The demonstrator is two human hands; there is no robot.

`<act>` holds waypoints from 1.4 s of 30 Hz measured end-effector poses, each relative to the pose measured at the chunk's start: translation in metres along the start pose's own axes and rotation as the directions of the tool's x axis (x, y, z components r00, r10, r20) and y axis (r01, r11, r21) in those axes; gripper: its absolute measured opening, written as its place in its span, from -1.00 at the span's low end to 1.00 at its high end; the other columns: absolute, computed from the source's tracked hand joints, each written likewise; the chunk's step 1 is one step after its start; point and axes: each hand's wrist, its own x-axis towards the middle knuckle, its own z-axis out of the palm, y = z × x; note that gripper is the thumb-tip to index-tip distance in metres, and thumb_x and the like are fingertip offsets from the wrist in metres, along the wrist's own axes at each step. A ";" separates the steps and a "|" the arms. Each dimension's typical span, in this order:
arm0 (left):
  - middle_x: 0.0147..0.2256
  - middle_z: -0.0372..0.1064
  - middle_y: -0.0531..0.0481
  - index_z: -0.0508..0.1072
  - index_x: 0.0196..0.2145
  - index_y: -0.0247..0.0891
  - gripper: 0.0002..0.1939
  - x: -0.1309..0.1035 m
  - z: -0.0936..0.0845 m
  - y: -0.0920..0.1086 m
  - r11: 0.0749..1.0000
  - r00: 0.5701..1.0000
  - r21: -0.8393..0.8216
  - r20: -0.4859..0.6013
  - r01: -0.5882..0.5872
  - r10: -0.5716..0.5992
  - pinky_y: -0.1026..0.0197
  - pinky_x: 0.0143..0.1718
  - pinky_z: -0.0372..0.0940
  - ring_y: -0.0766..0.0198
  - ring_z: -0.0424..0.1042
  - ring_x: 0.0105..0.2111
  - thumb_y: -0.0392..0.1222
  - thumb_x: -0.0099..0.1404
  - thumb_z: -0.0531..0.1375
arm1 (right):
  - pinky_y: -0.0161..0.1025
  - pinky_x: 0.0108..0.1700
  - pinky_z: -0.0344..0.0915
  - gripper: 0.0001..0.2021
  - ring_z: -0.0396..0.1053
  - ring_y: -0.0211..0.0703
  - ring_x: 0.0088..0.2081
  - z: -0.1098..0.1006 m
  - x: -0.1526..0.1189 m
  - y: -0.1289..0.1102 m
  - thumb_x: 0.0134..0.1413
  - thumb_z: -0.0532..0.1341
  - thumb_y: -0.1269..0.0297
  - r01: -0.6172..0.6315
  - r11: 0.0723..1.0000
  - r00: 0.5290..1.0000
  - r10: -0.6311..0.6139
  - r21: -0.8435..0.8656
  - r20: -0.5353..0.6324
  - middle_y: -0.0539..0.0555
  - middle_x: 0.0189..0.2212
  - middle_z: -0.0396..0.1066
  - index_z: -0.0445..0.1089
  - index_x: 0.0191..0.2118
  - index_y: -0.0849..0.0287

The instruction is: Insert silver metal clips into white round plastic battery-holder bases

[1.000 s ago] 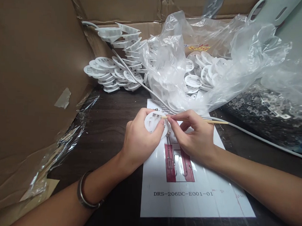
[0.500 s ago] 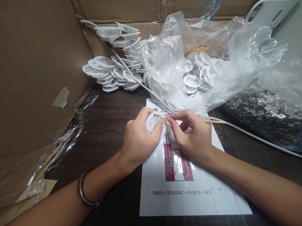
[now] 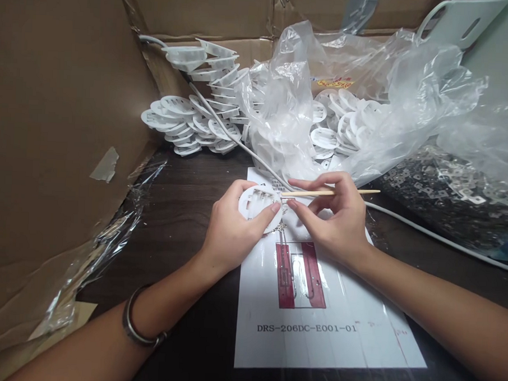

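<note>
My left hand (image 3: 235, 226) grips a round white plastic disc (image 3: 259, 202) by its edge, thumb on its face; slots and small metal pieces show in the disc. Just right of it, my right hand (image 3: 335, 216) holds a thin wooden stick (image 3: 313, 193) between its fingers, the stick's left tip close to the disc's right edge. Thumb and forefinger of that hand are spread apart. Small metal parts (image 3: 281, 228) lie on the printed sheet (image 3: 289, 346) beneath the hands.
White discs (image 3: 177, 117) are piled at the back left, more beside a clear plastic bag (image 3: 287, 96). A grey cable (image 3: 255, 157) crosses behind my hands. At right sits a bag of metal pieces (image 3: 448, 188). Cardboard walls (image 3: 50, 120) stand left and behind.
My right hand has drawn back right from the disc, its fingers opening out around the stick. The disc now faces up more fully in my left hand.
</note>
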 end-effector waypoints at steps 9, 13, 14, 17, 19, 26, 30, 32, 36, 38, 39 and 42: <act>-0.38 0.47 0.05 0.46 -0.28 -0.25 -0.84 -0.001 0.000 0.000 0.998 1.000 -0.064 0.019 0.000 0.001 0.29 -0.35 0.32 0.29 0.43 -0.40 -0.19 0.16 0.26 | -0.30 -0.54 0.21 -0.59 0.26 -0.34 -0.59 -0.005 -0.001 0.004 0.34 -0.04 0.10 0.077 0.996 0.993 -0.081 0.046 0.082 0.00 -0.60 0.33 0.49 -0.25 0.18; -0.42 0.46 0.07 0.47 -0.31 -0.25 -0.87 -0.001 0.001 0.001 0.999 1.000 -0.049 0.019 -0.006 0.007 0.31 -0.38 0.30 0.31 0.41 -0.43 -0.20 0.16 0.27 | -0.36 -0.60 0.28 -0.83 0.32 -0.35 -0.66 -0.005 0.002 -0.001 0.12 0.26 0.20 -0.102 0.990 0.978 0.082 0.094 0.191 0.00 -0.54 0.46 0.49 -0.32 0.21; -0.42 0.45 0.07 0.47 -0.31 -0.25 -0.88 -0.001 0.001 0.001 0.999 1.000 -0.045 0.017 -0.011 0.012 0.31 -0.39 0.30 0.31 0.41 -0.43 -0.20 0.16 0.26 | -0.38 -0.64 0.26 -0.84 0.33 -0.34 -0.67 -0.004 0.002 -0.002 0.07 0.30 0.21 -0.143 0.983 0.972 0.117 0.118 0.202 0.00 -0.54 0.47 0.48 -0.32 0.21; -0.42 0.45 0.07 0.48 -0.31 -0.25 -0.87 -0.001 0.001 0.001 0.999 1.000 -0.028 0.007 -0.018 0.018 0.30 -0.39 0.30 0.31 0.40 -0.43 -0.19 0.16 0.26 | -0.43 -0.69 0.23 -0.85 0.32 -0.34 -0.69 -0.003 0.002 -0.005 0.03 0.33 0.22 -0.160 0.982 0.975 0.141 0.102 0.169 -0.03 -0.65 0.41 0.50 -0.39 0.21; -0.41 0.46 0.06 0.48 -0.31 -0.25 -0.87 -0.001 0.001 0.001 1.000 1.000 -0.023 0.004 -0.019 0.019 0.30 -0.38 0.30 0.31 0.40 -0.43 -0.19 0.16 0.26 | -0.45 -0.70 0.19 -0.84 0.27 -0.37 -0.71 -0.002 0.002 -0.007 0.05 0.31 0.22 -0.140 0.988 0.982 0.131 0.059 0.136 -0.05 -0.70 0.35 0.53 -0.39 0.22; -0.43 0.45 0.08 0.48 -0.32 -0.25 -0.88 -0.001 0.001 0.001 1.000 1.000 -0.016 -0.002 -0.025 0.025 0.33 -0.42 0.27 0.33 0.39 -0.45 -0.20 0.16 0.26 | -0.45 -0.66 0.20 -0.84 0.27 -0.42 -0.67 -0.002 0.002 -0.004 0.09 0.29 0.25 -0.083 0.996 0.981 0.079 0.016 0.177 -0.01 -0.59 0.43 0.54 -0.31 0.23; -0.43 0.45 0.08 0.49 -0.32 -0.26 -0.88 -0.001 0.002 0.000 1.000 0.999 -0.013 -0.019 -0.029 0.029 0.34 -0.42 0.26 0.34 0.39 -0.45 -0.20 0.15 0.26 | -0.43 -0.56 0.28 -0.86 0.39 -0.35 -0.55 -0.001 0.002 -0.003 0.10 0.27 0.28 -0.034 0.999 0.981 0.041 -0.039 0.190 0.01 -0.55 0.45 0.54 -0.31 0.24; -0.43 0.46 0.08 0.49 -0.32 -0.26 -0.87 -0.001 0.003 -0.001 1.000 0.999 -0.007 -0.020 -0.026 0.026 0.34 -0.42 0.26 0.34 0.39 -0.44 -0.20 0.14 0.27 | -0.43 -0.51 0.32 -0.87 0.43 -0.33 -0.49 -0.001 0.002 -0.004 0.11 0.26 0.30 -0.015 0.998 0.979 0.025 -0.054 0.202 0.02 -0.51 0.47 0.53 -0.30 0.25; -0.44 0.45 0.08 0.48 -0.33 -0.26 -0.86 -0.002 0.004 0.000 1.000 1.000 0.011 -0.021 -0.017 0.017 0.35 -0.44 0.26 0.34 0.38 -0.46 -0.19 0.12 0.28 | -0.45 -0.44 0.35 -0.88 0.46 -0.33 -0.42 -0.001 0.002 -0.003 0.14 0.24 0.33 0.062 0.994 0.976 -0.042 -0.086 0.215 0.02 -0.45 0.50 0.52 -0.30 0.25; -0.46 0.44 0.09 0.46 -0.34 -0.26 -0.86 -0.002 0.004 0.000 0.999 0.999 0.028 -0.027 -0.019 0.020 0.35 -0.46 0.25 0.35 0.37 -0.47 -0.19 0.12 0.28 | -0.46 -0.42 0.35 -0.89 0.47 -0.34 -0.41 0.000 0.001 -0.002 0.15 0.23 0.36 0.123 0.986 0.971 -0.096 -0.114 0.217 0.01 -0.43 0.51 0.50 -0.29 0.26; -0.47 0.43 0.09 0.45 -0.36 -0.26 -0.86 -0.002 0.004 0.000 0.999 0.999 0.036 -0.031 -0.019 0.020 0.35 -0.47 0.24 0.36 0.37 -0.48 -0.19 0.12 0.28 | -0.47 -0.42 0.35 -0.90 0.47 -0.36 -0.41 0.000 0.000 -0.001 0.15 0.23 0.37 0.160 0.979 0.968 -0.130 -0.128 0.216 0.00 -0.43 0.51 0.49 -0.28 0.26; -0.49 0.41 0.10 0.42 -0.39 -0.27 -0.85 -0.003 0.003 0.001 0.999 0.999 0.048 -0.038 -0.015 0.017 0.37 -0.49 0.22 0.37 0.35 -0.50 -0.18 0.11 0.29 | -0.47 -0.39 0.35 -0.91 0.46 -0.38 -0.42 0.003 -0.003 0.001 0.16 0.22 0.40 0.273 0.947 0.952 -0.240 -0.170 0.190 0.00 -0.40 0.53 0.47 -0.28 0.28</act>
